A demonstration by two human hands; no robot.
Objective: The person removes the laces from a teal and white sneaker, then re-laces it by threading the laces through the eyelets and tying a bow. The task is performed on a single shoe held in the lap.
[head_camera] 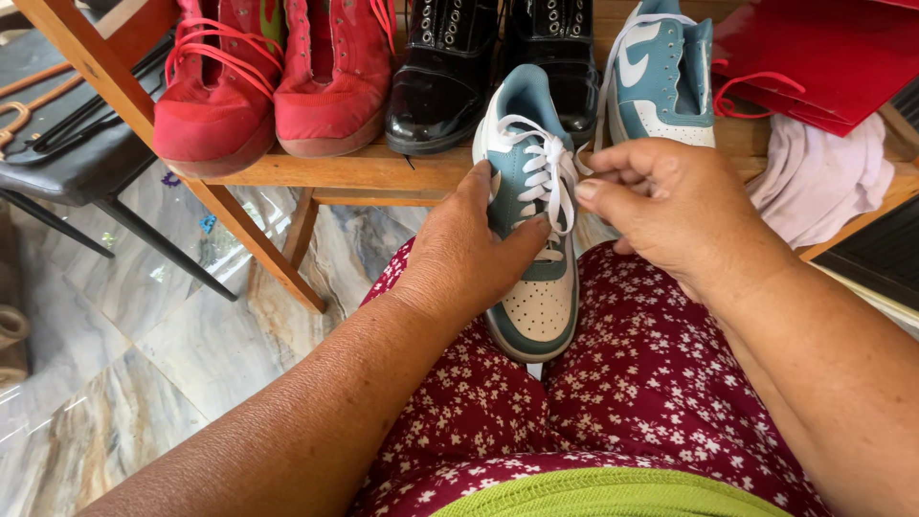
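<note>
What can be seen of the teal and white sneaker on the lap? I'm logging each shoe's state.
The teal and white sneaker is a low-top with a cream perforated toe, teal overlays and white laces, leather-like. It lies toe toward the wearer on a red floral lap. The left hand grips its side; the right hand pinches a lace near the top eyelets.

Sneaker (534, 239) on lap: teal and cream, white laces (546, 172), perforated cream toe. Matching sneaker (661, 77) on the wooden surface (354, 172): teal, white side mark. Red shoes (268, 77), red laces. Glossy black boots (479, 67). Red bag (823, 57); pale pink cloth (823, 177). Skirt (651, 393): maroon, small white flowers. Green knit hem (613, 493). Floor (124, 364): grey-beige marble veining. Black chair (67, 163).
</note>
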